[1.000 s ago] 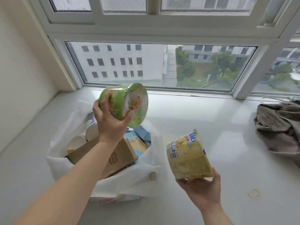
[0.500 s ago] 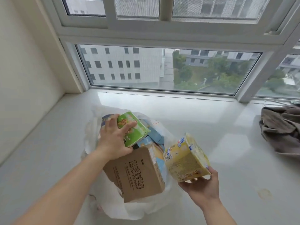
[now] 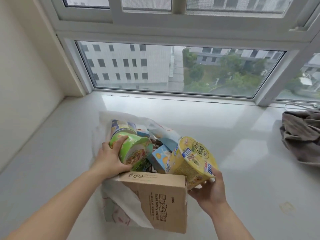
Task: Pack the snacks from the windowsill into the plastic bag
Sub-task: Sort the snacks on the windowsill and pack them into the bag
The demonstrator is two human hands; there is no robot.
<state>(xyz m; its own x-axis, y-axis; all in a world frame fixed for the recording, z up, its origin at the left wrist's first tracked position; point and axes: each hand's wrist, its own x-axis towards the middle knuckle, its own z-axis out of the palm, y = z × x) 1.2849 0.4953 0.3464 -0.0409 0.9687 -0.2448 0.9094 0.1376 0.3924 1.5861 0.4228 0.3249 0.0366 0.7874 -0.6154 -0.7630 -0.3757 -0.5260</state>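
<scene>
White windowsill (image 3: 225,135) — both hands (image 3: 110,160) (image 3: 210,191) tilt noodle bowls (image 3: 136,151) (image 3: 190,158) bagward (image 3: 124,205), lids up-right.

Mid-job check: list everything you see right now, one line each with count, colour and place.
plastic bag: one, white, on the windowsill, open
green noodle bowl: one, on its side at the bag's mouth
yellow noodle bowl: one, tilted at the bag's right edge
cardboard box: one, brown, sticking out of the bag's near side
blue carton: one, inside the bag between the bowls
windowsill: one, white
cloth: one, grey-brown, bunched at far right
left hand: holding the green noodle bowl
right hand: under the yellow noodle bowl
</scene>
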